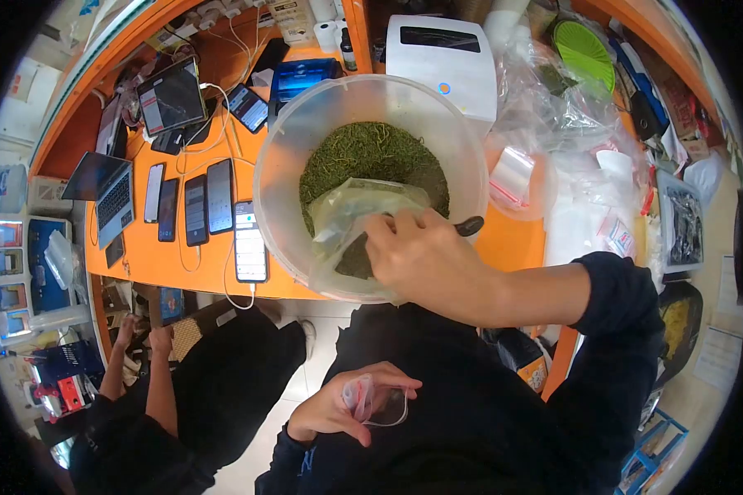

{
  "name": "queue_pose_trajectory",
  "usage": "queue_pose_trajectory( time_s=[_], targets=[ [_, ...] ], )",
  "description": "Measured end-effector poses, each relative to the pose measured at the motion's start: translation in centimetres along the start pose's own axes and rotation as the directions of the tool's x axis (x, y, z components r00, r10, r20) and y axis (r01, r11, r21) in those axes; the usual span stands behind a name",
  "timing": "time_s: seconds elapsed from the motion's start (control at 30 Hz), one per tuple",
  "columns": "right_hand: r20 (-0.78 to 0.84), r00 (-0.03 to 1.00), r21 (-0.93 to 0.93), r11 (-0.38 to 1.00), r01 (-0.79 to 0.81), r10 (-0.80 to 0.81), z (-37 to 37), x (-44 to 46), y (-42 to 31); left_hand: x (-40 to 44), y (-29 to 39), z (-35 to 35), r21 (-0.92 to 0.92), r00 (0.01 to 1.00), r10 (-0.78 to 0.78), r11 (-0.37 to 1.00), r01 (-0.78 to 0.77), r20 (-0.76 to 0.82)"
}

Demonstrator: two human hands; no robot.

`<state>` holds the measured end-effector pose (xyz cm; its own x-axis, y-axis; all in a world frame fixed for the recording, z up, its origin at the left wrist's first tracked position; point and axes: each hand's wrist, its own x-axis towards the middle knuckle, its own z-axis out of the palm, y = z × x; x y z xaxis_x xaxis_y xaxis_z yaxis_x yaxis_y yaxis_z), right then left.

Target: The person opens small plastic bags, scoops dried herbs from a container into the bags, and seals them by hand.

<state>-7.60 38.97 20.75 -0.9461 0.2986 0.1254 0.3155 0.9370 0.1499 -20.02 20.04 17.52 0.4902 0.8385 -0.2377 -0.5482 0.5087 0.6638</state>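
A large translucent bucket (276, 177) stands at the table's front edge with chopped dried green herb (371, 153) inside. Over its near side, my right hand (425, 256) is closed on a clear plastic bag (367, 198). Some dark green herb shows through or beside the bag below my fingers. A dark handle (470, 226) sticks out behind that hand; whether my fingers also grip it, I cannot tell. Lower down, in front of my body, my left hand (347, 408) holds a small clear zip bag (380, 404) with red marks, between thumb and fingers.
Several phones (220, 195), a laptop (111, 198) and a tablet (171, 96) lie left of the bucket, with charging cables among them. A white printer-like machine (442, 70) stands behind it. Plastic bags (545, 115) and a green basket (584, 54) fill the right. Another person's hands (161, 340) are at lower left.
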Motion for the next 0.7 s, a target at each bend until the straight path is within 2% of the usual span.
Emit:
queue_pose_trajectory(
  time_s=[0.07,0.17,0.2,0.23,0.27,0.33,0.37,0.4,0.47,0.5,0.53,0.67,0.7],
  targets=[
    [0.102,0.994,0.206,0.978,0.004,-0.026,-0.4,-0.7,0.8,-0.1,0.4,-0.1,0.157,0.991,0.112,0.983,-0.101,-0.068],
    [0.125,0.992,0.234,0.971,-0.056,0.027,-2.3,-1.2,1.7,-0.7,1.0,-0.8,0.379,0.949,0.272,0.905,-0.194,-0.161],
    [0.087,0.996,0.198,0.979,-0.041,0.024,-2.0,-0.8,1.7,-0.9,1.2,-0.9,0.45,0.929,0.32,0.868,-0.209,-0.185],
    [0.049,0.999,0.161,0.987,-0.03,0.022,-1.3,-0.1,1.7,-1.3,1.2,-0.4,0.412,0.896,0.298,0.899,-0.148,-0.329],
    [0.011,1.0,0.125,0.992,-0.024,0.022,-0.8,0.1,1.6,-1.4,1.2,-0.4,0.487,0.862,0.355,0.861,-0.149,-0.363],
    [0.084,0.996,0.218,0.976,-0.026,0.008,-0.4,-0.2,1.0,-1.5,1.6,-0.4,0.632,0.78,0.475,0.763,-0.134,-0.408],
    [0.119,0.993,0.262,0.965,-0.024,-0.008,-0.3,-0.1,0.8,-1.6,1.6,-0.1,0.557,0.706,0.461,0.823,-0.114,-0.538],
    [0.175,0.984,0.328,0.944,-0.03,-0.03,-0.8,-0.2,1.2,-1.9,2.1,-0.4,0.636,0.675,0.509,0.768,-0.076,-0.534],
    [0.281,0.956,0.452,0.89,-0.059,-0.079,-2.1,-0.7,2.7,-1.9,2.8,-0.3,0.648,0.53,0.594,0.754,-0.104,-0.606],
    [0.271,0.961,0.533,0.84,-0.103,-0.055,-2.0,-0.7,3.4,-2.3,3.1,-1.0,0.74,0.503,0.65,0.672,-0.03,-0.57],
    [0.264,0.964,0.608,0.781,-0.143,-0.029,-1.9,-0.6,4.3,-2.5,3.2,-1.1,0.723,0.434,0.66,0.69,-0.027,-0.613],
    [0.158,0.985,0.839,0.516,-0.172,0.071,-1.0,-1.3,6.1,-2.6,4.3,-2.1,0.802,0.336,0.772,0.592,-0.072,-0.54],
    [0.199,0.974,0.847,0.482,-0.225,0.105,-1.1,-1.6,6.3,-2.6,4.5,-2.2,0.82,0.318,0.795,0.566,-0.085,-0.516]
  ],
)
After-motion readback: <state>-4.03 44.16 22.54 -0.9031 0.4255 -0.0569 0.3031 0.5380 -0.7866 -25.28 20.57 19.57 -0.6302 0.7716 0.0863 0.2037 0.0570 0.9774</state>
